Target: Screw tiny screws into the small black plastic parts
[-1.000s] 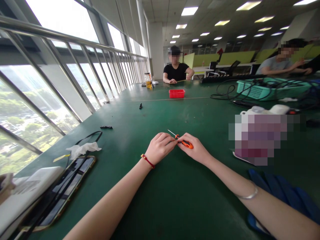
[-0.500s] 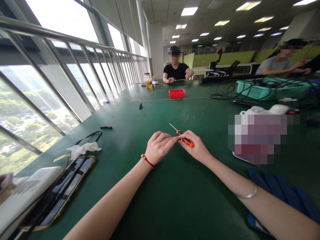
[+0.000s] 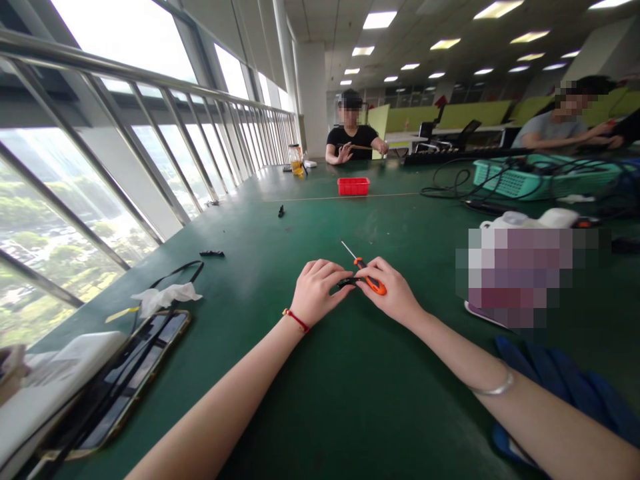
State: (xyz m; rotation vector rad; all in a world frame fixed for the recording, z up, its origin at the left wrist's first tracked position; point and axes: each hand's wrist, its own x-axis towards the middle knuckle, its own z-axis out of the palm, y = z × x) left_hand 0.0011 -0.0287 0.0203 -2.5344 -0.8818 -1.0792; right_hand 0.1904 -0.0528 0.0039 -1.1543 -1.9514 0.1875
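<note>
Well in from the left edge of the green table (image 3: 300, 400), the left hand (image 3: 317, 291) pinches a small black piece (image 3: 346, 283), thumb and fingers nearly together. The right hand (image 3: 395, 293) is curled around an orange-and-black screwdriver (image 3: 375, 285) (its shaft slants toward the far edge), fingertips at the piece's other end; a phone (image 3: 137, 380) lies by the left edge.

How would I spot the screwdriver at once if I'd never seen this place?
Find the wide green table, then, in the foreground, the bare right hand above it. That hand holds the orange-and-black-handled screwdriver, its thin metal shaft pointing away and leftward. The orange colour sets it apart from the small black piece pinched in the left hand.
</note>
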